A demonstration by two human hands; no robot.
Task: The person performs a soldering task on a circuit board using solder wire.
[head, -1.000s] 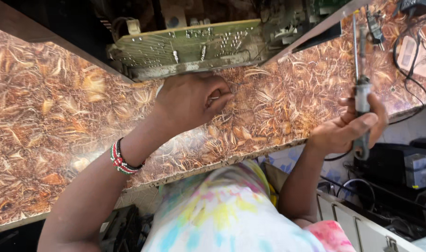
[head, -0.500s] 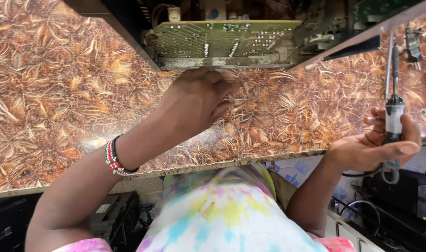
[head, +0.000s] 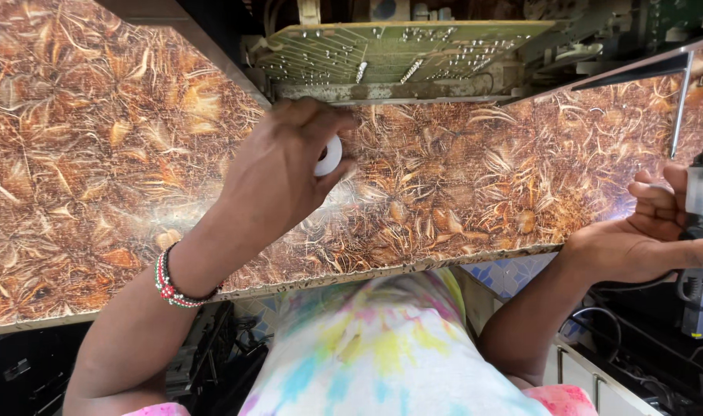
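My left hand [head: 286, 177] rests on the brown patterned tabletop [head: 89, 177] and is closed around a small white round object [head: 328, 156] just below a green circuit board [head: 398, 50]. A beaded bracelet [head: 170, 281] circles that wrist. My right hand [head: 644, 239] is at the table's right end, gripping a tool [head: 702, 192] with a clear and black handle and a thin metal shaft pointing up. What the tool's tip touches is out of view.
The circuit board sits in an open device chassis [head: 513, 46] at the table's far edge. Dark equipment and cables [head: 660, 339] lie below the table on the right. My tie-dye shirt [head: 382, 354] fills the bottom middle.
The view has shifted so the board sits higher. My left hand has lifted slightly, showing the white object in its fingers. My right hand with the tool has moved right and lower.
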